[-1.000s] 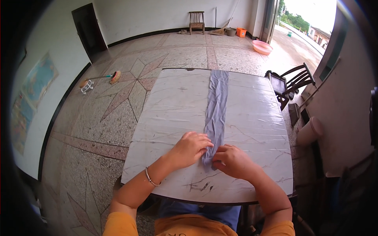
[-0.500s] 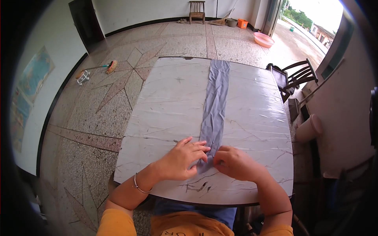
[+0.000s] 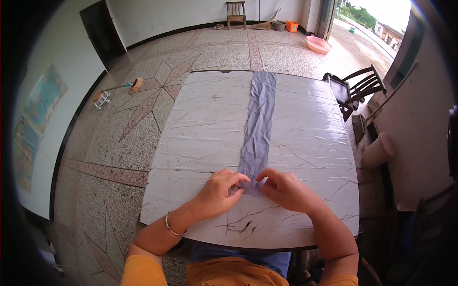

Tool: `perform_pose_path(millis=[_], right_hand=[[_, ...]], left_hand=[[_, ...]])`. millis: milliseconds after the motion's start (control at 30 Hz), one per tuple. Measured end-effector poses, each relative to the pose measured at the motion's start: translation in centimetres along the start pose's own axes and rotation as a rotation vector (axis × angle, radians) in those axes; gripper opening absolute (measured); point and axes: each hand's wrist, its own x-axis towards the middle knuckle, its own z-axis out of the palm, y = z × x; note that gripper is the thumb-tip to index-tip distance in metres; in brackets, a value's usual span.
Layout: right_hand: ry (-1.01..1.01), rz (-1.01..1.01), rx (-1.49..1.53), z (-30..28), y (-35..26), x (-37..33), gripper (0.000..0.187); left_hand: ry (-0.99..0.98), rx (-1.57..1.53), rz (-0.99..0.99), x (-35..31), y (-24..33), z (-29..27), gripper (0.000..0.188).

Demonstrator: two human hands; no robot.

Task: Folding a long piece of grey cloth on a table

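A long, wrinkled grey-blue strip of cloth (image 3: 259, 124) runs down the middle of the white marble-patterned table (image 3: 200, 114), from its far edge toward me. At the strip's near end, my left hand (image 3: 220, 193) has its thumb and bent forefinger at the left corner. My right hand (image 3: 287, 191) pinches the right corner, fingers curled in. Between the two hands a short, paler piece of the cloth lies on the tabletop. The fingertips partly hide its edges. A thin bracelet (image 3: 168, 223) circles my left wrist.
Beyond the table's right side stand a dark wooden chair (image 3: 355, 90), a dustpan (image 3: 359, 127) and a pale pink bin (image 3: 379, 150). A broom (image 3: 136, 86) lies on the floor to the left. A pink basin (image 3: 318, 45) sits near the doorway.
Both hands have moved slightly away from me along the strip. The cloth's near end now lies farther from the front edge and looks flatter. The left fingers have drawn in.
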Motion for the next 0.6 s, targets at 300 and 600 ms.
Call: perform_pose_path(millis=[300, 600], right_hand=[[0.072, -0.108, -0.01, 1.0, 1.3, 0.4, 0.019], [0.092, -0.115, -0.09, 1.3, 0.8, 0.4, 0.022]], left_hand=[[0.044, 0.033, 0.05, 0.1, 0.1, 0.1, 0.019], [0.079, 0.117, -0.034, 0.0, -0.2, 0.5, 0.013]])
